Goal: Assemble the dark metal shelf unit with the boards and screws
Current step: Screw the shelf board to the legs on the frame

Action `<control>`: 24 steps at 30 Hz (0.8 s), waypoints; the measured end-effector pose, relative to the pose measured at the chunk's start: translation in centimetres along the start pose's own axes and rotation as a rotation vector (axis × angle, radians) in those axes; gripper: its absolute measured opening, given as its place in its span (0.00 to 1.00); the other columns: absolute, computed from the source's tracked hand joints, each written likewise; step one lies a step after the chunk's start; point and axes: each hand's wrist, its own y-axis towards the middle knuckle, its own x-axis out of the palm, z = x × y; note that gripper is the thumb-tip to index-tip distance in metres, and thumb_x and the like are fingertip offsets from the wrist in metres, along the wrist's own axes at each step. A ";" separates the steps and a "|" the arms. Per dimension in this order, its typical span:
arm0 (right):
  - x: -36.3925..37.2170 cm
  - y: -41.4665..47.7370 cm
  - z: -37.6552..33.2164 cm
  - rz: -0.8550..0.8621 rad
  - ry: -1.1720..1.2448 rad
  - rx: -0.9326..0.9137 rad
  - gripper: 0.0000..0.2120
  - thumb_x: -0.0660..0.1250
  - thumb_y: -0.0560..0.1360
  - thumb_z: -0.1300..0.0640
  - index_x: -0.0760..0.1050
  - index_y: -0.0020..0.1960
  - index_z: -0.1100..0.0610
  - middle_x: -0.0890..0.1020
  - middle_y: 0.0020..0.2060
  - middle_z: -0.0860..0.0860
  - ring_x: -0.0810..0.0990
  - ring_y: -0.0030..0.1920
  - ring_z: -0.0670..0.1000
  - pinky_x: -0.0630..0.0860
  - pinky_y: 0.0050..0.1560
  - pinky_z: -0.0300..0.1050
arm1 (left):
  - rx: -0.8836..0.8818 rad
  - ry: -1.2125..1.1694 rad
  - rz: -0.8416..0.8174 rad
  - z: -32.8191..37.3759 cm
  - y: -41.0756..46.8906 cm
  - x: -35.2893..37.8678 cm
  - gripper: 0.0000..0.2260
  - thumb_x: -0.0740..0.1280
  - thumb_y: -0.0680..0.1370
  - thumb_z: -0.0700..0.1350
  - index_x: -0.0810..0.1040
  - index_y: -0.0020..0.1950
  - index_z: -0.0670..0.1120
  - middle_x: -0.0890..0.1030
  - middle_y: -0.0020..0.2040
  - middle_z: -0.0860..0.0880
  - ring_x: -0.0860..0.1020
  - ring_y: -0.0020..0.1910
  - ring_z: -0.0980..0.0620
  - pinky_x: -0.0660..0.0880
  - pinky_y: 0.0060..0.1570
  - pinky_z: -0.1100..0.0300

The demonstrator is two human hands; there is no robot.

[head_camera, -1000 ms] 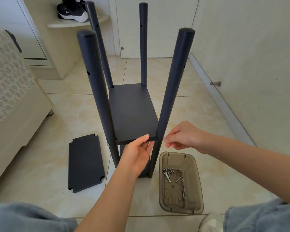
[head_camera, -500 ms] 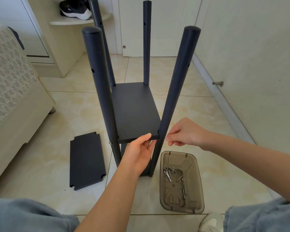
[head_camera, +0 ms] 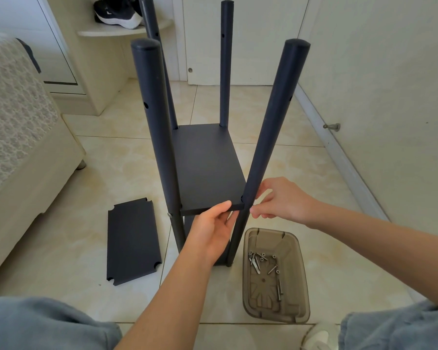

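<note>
Dark shelf board [head_camera: 208,168] pinched by left hand [head_camera: 213,231], right hand [head_camera: 286,200] at post [head_camera: 271,122]

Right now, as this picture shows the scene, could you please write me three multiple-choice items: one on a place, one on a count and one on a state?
1. Where does the loose board lie?
A. On the floor, left of the shelf unit
B. Inside the plastic tub
C. On the bed

2. How many upright posts does the shelf unit have?
A. Two
B. Four
C. Six

3. What is the left hand doing?
A. Hanging free
B. Holding a shoe
C. Gripping the front edge of the fitted board

Answers:
1 A: the loose board lies flat on the floor beside the left posts.
2 B: two near posts and two far posts stand up.
3 C: the thumb lies on top of the edge and the fingers go under it.
</note>
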 end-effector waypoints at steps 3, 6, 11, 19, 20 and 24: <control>0.1 0.3 0.1 -0.001 -0.110 -0.070 0.23 0.75 0.72 0.59 0.70 0.62 0.51 0.84 0.38 0.48 0.83 0.38 0.43 0.77 0.40 0.36 | 0.006 0.000 0.010 -0.1 0.1 0.0 0.08 0.67 0.77 0.31 0.78 0.55 0.40 0.84 0.47 0.43 0.83 0.56 0.44 0.83 0.49 0.57; 0.2 0.6 0.6 0.016 -0.191 -0.156 0.32 0.73 0.74 0.59 0.62 0.72 0.48 0.81 0.33 0.41 0.80 0.34 0.35 0.69 0.33 0.26 | 0.006 0.002 0.007 -0.1 0.1 0.0 0.08 0.67 0.78 0.31 0.79 0.55 0.40 0.85 0.46 0.44 0.83 0.56 0.44 0.83 0.49 0.57; 0.3 1.1 1.5 0.016 -0.244 -0.233 0.34 0.72 0.75 0.56 0.58 0.75 0.48 0.82 0.35 0.41 0.78 0.39 0.30 0.69 0.31 0.23 | 0.009 0.006 0.014 -0.2 0.3 -0.1 0.09 0.67 0.77 0.32 0.79 0.56 0.40 0.84 0.47 0.44 0.82 0.57 0.45 0.83 0.48 0.58; 0.2 1.3 1.5 0.009 -0.171 -0.256 0.26 0.70 0.77 0.55 0.64 0.71 0.48 0.82 0.33 0.39 0.80 0.38 0.33 0.70 0.33 0.21 | 0.010 0.019 -0.002 -0.2 0.3 -0.2 0.07 0.68 0.77 0.32 0.80 0.53 0.40 0.85 0.44 0.44 0.84 0.52 0.46 0.82 0.48 0.58; 0.2 1.2 1.5 0.014 -0.166 -0.260 0.26 0.70 0.77 0.56 0.64 0.71 0.49 0.82 0.34 0.39 0.79 0.39 0.32 0.69 0.34 0.20 | 0.012 0.017 -0.007 -0.2 0.2 -0.2 0.07 0.68 0.77 0.32 0.80 0.53 0.40 0.85 0.44 0.44 0.84 0.52 0.46 0.83 0.48 0.58; 0.5 1.3 1.5 0.026 -0.180 -0.254 0.28 0.72 0.75 0.57 0.65 0.71 0.50 0.81 0.32 0.38 0.78 0.39 0.31 0.70 0.33 0.23 | 0.018 0.019 -0.027 0.0 0.1 -0.3 0.07 0.68 0.76 0.32 0.80 0.52 0.40 0.85 0.45 0.44 0.86 0.48 0.48 0.83 0.48 0.58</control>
